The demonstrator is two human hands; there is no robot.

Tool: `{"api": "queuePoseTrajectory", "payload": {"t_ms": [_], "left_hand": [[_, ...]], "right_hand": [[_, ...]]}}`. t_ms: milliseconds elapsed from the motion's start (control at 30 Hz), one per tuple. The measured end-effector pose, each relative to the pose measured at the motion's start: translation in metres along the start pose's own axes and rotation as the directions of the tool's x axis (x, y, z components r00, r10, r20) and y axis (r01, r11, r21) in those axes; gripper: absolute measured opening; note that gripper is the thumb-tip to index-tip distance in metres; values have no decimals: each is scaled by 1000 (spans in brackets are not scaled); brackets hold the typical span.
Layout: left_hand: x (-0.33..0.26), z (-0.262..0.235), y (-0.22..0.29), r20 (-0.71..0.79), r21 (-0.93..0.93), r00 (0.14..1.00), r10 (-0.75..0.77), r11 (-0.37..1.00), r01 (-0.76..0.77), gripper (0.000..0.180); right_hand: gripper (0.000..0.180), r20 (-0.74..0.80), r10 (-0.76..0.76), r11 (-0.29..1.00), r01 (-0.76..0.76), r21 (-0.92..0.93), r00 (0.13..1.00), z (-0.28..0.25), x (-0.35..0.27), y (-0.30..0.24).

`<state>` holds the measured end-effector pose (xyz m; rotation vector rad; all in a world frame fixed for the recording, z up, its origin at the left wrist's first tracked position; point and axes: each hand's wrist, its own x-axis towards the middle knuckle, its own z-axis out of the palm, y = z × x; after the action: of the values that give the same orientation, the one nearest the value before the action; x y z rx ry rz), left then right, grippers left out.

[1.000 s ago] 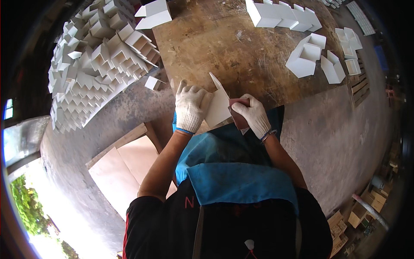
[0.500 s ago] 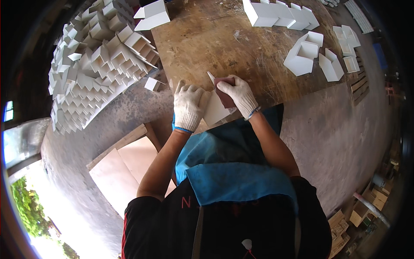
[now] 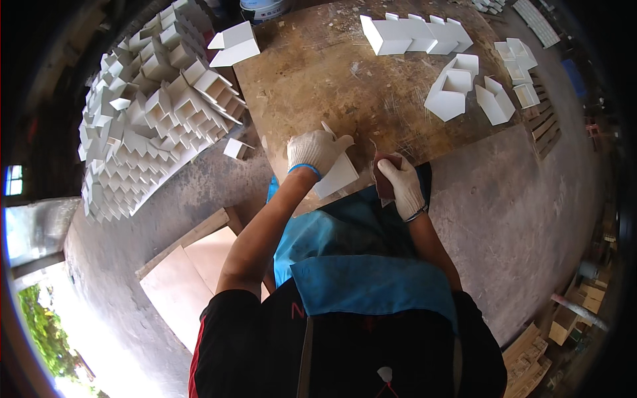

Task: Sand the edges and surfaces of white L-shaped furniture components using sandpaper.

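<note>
Both my hands wear white knitted gloves. My left hand (image 3: 317,151) lies over a white house-shaped box (image 3: 340,178) at the table's near edge, closed on its upper part with the thumb out to the right. Much of the box is under this hand; a flat white face shows below it and a thin corner above. My right hand (image 3: 403,187) is closed on a folded sheet of reddish-brown sandpaper (image 3: 385,178), held right of the box and apart from it, near the table edge.
The worn brown wooden table (image 3: 312,73) bears a row of white boxes (image 3: 415,36) and more white boxes (image 3: 446,96) at right. A large pile of white boxes (image 3: 159,113) stands left, with a small white box (image 3: 235,148) beside it. A bucket (image 3: 262,10) stands beyond.
My right hand has drawn the sandpaper off the box, to the right and nearer me. My left hand has shifted right, further over the box. The whole view has tilted slightly.
</note>
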<state>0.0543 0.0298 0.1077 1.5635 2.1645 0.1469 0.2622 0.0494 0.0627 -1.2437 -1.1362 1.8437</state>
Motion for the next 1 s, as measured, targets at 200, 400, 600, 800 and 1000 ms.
{"api": "queuePoseTrajectory", "payload": {"t_ms": [200, 400, 600, 800, 1000], "left_hand": [[-13, -15, -45, 28, -772, 955, 294, 613, -166, 39], [13, 13, -107, 99, -903, 959, 265, 430, -26, 52], [3, 28, -79, 7, -991, 1000, -25, 134, 10, 47], [6, 34, -65, 62, -983, 992, -108, 167, 80, 38], [6, 34, -70, 62, -978, 993, -102, 192, 81, 39]], "right_hand": [[25, -153, 20, 969, 18, 245, 988, -19, 2, -1], [23, 39, 22, 989, -28, 148, 999, 6, 3, 1], [22, 113, 57, 995, -66, 74, 992, 34, 8, 0], [27, 143, -90, 991, 102, -82, 986, 61, 55, -1], [24, 164, -17, 999, 22, -29, 986, 66, 63, 2]]}}
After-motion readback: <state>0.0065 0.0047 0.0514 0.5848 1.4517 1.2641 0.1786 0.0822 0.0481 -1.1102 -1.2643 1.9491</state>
